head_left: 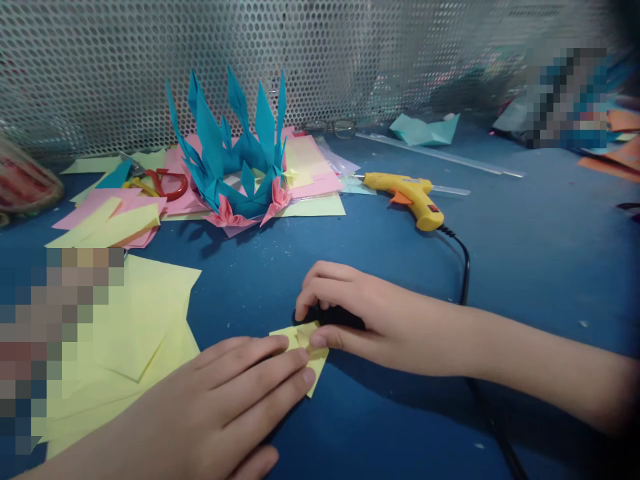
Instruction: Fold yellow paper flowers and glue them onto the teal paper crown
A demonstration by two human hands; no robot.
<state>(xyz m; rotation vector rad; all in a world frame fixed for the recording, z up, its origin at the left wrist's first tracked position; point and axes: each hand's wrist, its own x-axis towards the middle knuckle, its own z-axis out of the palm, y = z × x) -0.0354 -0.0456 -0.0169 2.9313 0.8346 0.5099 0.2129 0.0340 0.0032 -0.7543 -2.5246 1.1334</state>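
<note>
A small folded piece of yellow paper [314,373] lies on the blue table in front of me. My left hand [227,393] rests flat with fingers stretched out, and its fingertips press on the paper's left part. From the right, my right hand [350,310] reaches over the paper's upper edge. Its thumb lies on a small folded flap [305,332], while the other fingers curl above it, closed at the paper. Deep shadow under the right palm hides the inner fingers. Yellow sheets [145,320] are spread beside my left hand.
A blue paper crown-like piece [245,160] with pink parts stands on coloured sheets. Red-handled scissors [167,185] lie to its left. A yellow glue gun [405,190] trails a black cord [467,267] beneath my right arm. Behind are clear sticks [440,155], teal paper [425,129] and perforated metal [350,60].
</note>
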